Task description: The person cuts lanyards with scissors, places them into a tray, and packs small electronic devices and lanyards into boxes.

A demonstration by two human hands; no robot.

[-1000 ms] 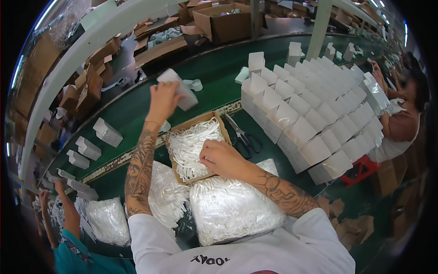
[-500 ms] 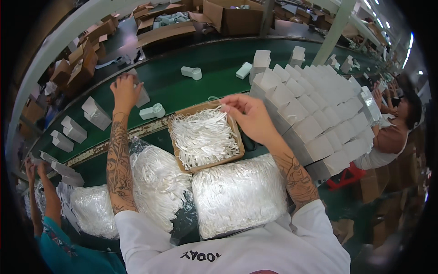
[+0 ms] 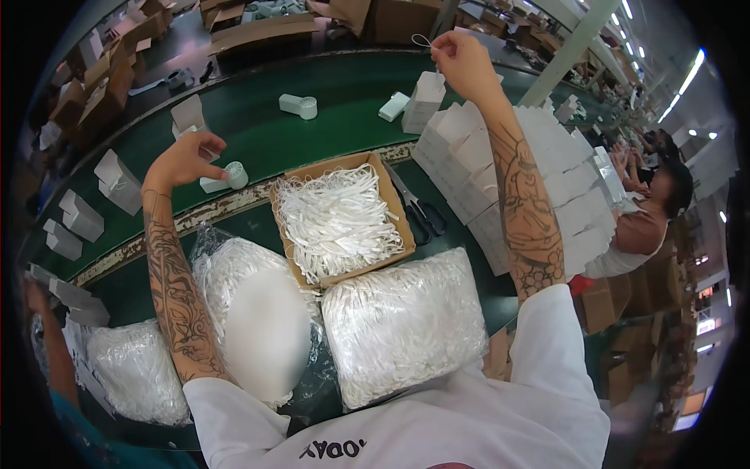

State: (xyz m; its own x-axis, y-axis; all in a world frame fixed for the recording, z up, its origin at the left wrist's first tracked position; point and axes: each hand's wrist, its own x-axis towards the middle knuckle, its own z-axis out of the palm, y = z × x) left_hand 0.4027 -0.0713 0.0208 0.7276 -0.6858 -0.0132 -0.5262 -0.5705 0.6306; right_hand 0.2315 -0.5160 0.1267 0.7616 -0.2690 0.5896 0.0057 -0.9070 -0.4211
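My right hand (image 3: 469, 66) is raised at the upper middle, thumb and fingers pinched on a thin white wrist strap (image 3: 423, 40) whose loop sticks out to the left. My left hand (image 3: 187, 162) hovers over the green belt, fingers apart and curved, with nothing seen in it. Just right of its fingertips lies a pale green handheld fan (image 3: 226, 180) with a round grilled head. Behind that hand stands a white carton (image 3: 187, 116) with its flap up. An open cardboard box (image 3: 366, 273) full of white straps sits between my arms.
Black-handled scissors (image 3: 423, 216) lie beside the cardboard box. Nearer are plastic bags of straps (image 3: 402, 332). Stacked white cartons (image 3: 539, 180) fill the right side. Another fan (image 3: 298, 106) lies on the belt (image 3: 351, 86). Co-workers sit at right (image 3: 652, 207) and lower left.
My right hand has risen from the strap box, carrying a strap up and away. My left hand has let go of the white carton and come nearer, beside the fan. The view has shifted slightly.
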